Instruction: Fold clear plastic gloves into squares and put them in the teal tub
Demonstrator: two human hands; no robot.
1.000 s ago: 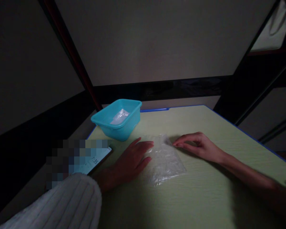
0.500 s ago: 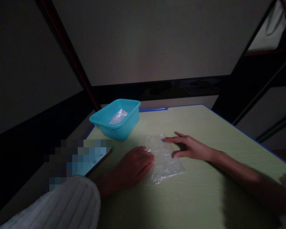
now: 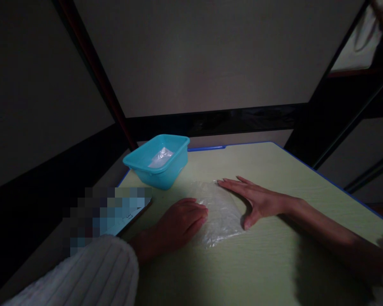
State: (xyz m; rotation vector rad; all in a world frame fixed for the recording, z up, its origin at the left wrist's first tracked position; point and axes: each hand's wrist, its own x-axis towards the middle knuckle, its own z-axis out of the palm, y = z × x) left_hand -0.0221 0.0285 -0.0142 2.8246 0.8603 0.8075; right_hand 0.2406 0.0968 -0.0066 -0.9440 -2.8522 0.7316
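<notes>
A clear, crinkled plastic bag (image 3: 221, 216) lies flat on the pale table between my hands. My left hand (image 3: 183, 221) is closed at the bag's left edge, its fingers curled together and the fingertips down on the plastic. On the other side, my right hand (image 3: 253, 197) is open, with thumb and fingers spread wide. Its fingertips touch the bag near the far right corner, and the thumb rests by the near right corner.
A turquoise plastic basin (image 3: 175, 172) stands at the back left of the table (image 3: 274, 263), with a folded clear plastic piece (image 3: 161, 157) inside. A phone-like device (image 3: 130, 212), partly blurred out, lies left of my left hand. A wall panel rises behind the table.
My right hand has spread wider: its thumb has moved toward me to the bag's near right corner. The bag looks flatter. My left hand stays in place.
</notes>
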